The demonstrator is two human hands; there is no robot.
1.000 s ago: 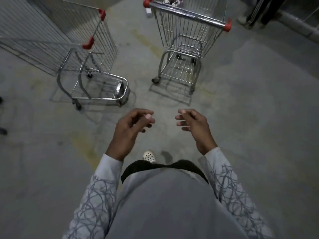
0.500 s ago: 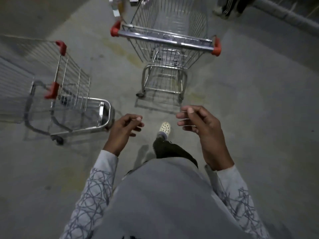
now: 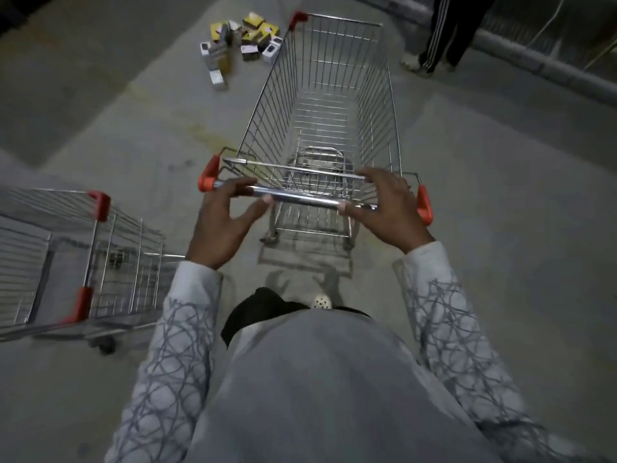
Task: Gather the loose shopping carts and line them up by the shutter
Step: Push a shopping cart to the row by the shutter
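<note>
I am looking down past my grey patterned sleeves (image 3: pixel 173 345) and a pale shoe (image 3: pixel 321 301) stepping on the concrete floor (image 3: pixel 484 182). My left hand (image 3: pixel 222 225) is reaching onto the chrome handle bar (image 3: pixel 300 196) of the cart in front of me (image 3: pixel 334 105): its fingers (image 3: pixel 238 187) are lying over the top of the bar and the thumb is pressing from below, so it is loosely closed around the bar rather than clamped tight. My right hand (image 3: pixel 387 208) is doing the same near the other end, fingers curling over the bar, thumb underneath, just inside the red end cap (image 3: pixel 424 203). The cart's wire basket is standing upright on its wheels, pointing away from me, and I am seeing nothing inside it.

To my left, a second cart (image 3: pixel 83 259) is sitting well apart from the first, turned sideways, partly cut off by the frame edge.

Further off, a heap of small boxes (image 3: pixel 238 41), yellow, white and dark, is lying on the floor just left of the held cart's front corner. Beyond the cart on the right, another person's legs (image 3: pixel 444 31) in striped dark trousers are standing near a long pipe (image 3: pixel 534 61) running along the floor.
</note>
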